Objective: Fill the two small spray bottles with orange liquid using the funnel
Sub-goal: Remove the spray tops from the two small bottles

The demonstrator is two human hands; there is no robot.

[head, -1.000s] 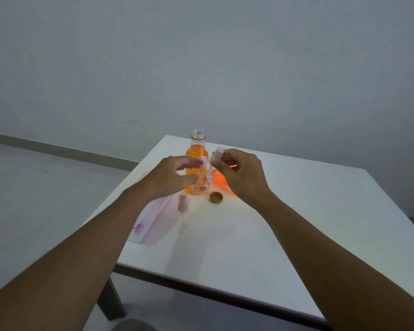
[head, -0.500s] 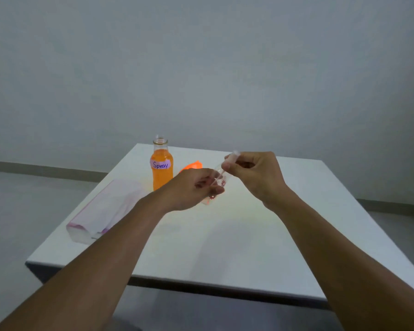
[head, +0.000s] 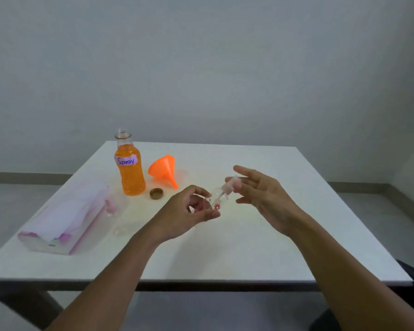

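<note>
on the white table [head: 249,247], left side: plastic bag [head: 67,216]. over the centre — left hand [head: 189,211] grips the small spray bottle [head: 217,200], tilted, off the surface; right hand [head: 263,197] fingers splayed at its pump head [head: 233,181], grip unclear. behind them: open orange-liquid bottle [head: 129,173], funnel [head: 164,168] on its side, gold cap [head: 156,193].

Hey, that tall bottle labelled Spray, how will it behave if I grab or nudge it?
Probably heavy for its size: the bottle looks filled with orange liquid nearly to the neck. Likely to spill if tipped, since its mouth is open and the cap lies on the table beside it. Tall and narrow, so a high push may topple it.
</note>
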